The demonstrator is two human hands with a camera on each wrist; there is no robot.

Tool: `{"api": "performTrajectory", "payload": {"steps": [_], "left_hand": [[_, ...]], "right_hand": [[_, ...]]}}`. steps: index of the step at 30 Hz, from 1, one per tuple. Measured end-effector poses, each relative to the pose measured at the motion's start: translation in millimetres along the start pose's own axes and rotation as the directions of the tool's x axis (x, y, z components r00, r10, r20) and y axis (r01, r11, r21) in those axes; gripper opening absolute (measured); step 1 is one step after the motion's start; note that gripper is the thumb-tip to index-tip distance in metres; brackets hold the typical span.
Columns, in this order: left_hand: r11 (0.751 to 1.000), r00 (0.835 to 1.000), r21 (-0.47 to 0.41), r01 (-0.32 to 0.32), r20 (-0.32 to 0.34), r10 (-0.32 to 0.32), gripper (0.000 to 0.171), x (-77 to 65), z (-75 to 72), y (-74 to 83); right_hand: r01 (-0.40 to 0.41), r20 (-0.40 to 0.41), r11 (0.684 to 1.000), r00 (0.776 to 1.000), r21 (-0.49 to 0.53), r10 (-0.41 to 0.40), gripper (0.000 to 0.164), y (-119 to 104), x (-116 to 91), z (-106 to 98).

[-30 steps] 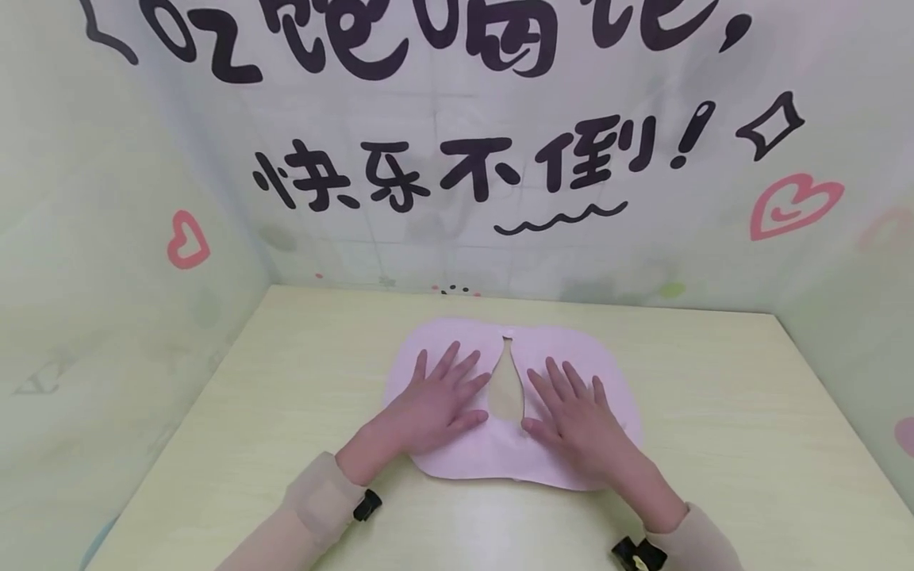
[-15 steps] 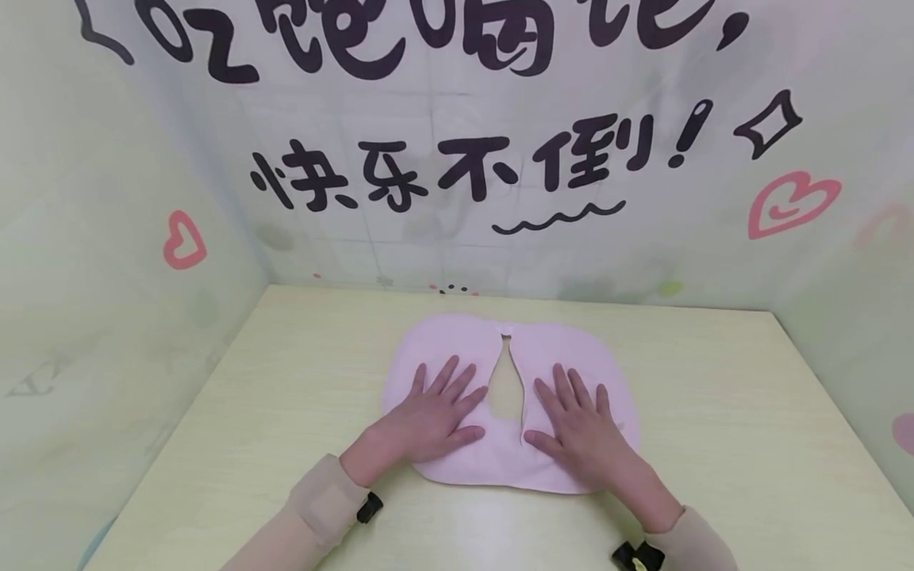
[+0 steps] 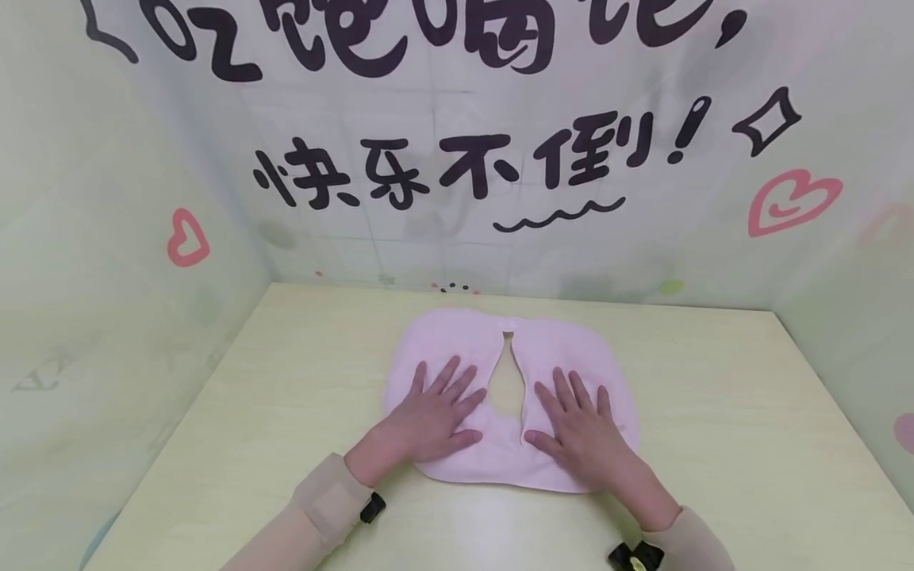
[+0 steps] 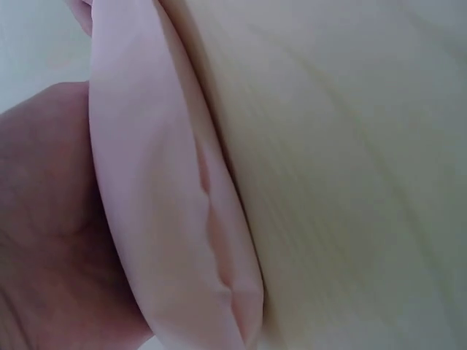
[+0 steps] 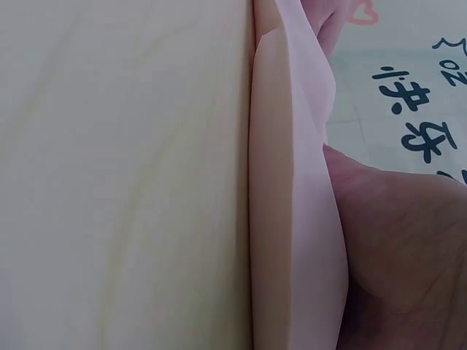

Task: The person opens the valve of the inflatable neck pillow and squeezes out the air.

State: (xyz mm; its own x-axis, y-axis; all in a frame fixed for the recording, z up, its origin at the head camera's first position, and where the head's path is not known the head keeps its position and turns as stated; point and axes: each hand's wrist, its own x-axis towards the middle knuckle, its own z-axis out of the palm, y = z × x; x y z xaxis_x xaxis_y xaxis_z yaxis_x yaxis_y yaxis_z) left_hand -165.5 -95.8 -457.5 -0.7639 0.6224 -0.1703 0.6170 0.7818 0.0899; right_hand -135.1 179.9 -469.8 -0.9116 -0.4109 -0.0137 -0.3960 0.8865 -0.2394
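Left hand (image 3: 432, 419): fingers spread wide, resting on the left half of the pink pad (image 3: 500, 450)
Right hand (image 3: 587, 436): fingers likewise spread, resting on the right half
Pink pad: lying on the tabletop (image 3: 286, 388), its teardrop opening between both hands
Sleeves (image 3: 309, 511): beige
Back wall (image 3: 343, 258): black lettering (image 3: 462, 168), pink heart (image 3: 794, 204) at right

We can't see the bits of pink pad (image 3: 503, 458) under the left hand (image 3: 432, 419) and right hand (image 3: 585, 432), and in the wrist views the pad blocks much of each hand. The top lettering (image 3: 546, 44) gets chopped by the head view's edge, both sleeves (image 3: 303, 519) run off the bottom, and those tiny dots (image 3: 452, 285) are too small for us.
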Motion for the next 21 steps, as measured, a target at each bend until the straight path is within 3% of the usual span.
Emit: {"api": "performTrajectory", "payload": {"steps": [5,10,14,21], "left_hand": [[1.000,1.000,-0.014,0.013,-0.026,-0.013,0.068,-0.1,-0.6,2.7],[0.998,0.993,-0.057,0.012,-0.113,-0.019,0.070,-3.6,-6.4,12.6],[0.999,0.986,-0.040,-0.005,-0.169,-0.001,0.074,-10.6,-15.1,26.2],[1.000,0.992,0.013,0.007,-0.125,-0.006,0.079,-17.0,-14.8,40.9]], "right_hand": [[0.005,-0.008,1.000,1.000,-0.001,-0.005,0.077,-2.8,-1.2,-1.7],[0.034,-0.078,0.998,0.996,-0.052,-0.038,0.079,-9.4,-6.7,-6.5],[0.068,-0.136,0.995,0.988,-0.075,-0.078,0.081,-19.3,-12.7,-13.1],[0.101,-0.089,0.993,0.990,-0.054,-0.105,0.082,-35.0,-19.6,-11.0]]}}
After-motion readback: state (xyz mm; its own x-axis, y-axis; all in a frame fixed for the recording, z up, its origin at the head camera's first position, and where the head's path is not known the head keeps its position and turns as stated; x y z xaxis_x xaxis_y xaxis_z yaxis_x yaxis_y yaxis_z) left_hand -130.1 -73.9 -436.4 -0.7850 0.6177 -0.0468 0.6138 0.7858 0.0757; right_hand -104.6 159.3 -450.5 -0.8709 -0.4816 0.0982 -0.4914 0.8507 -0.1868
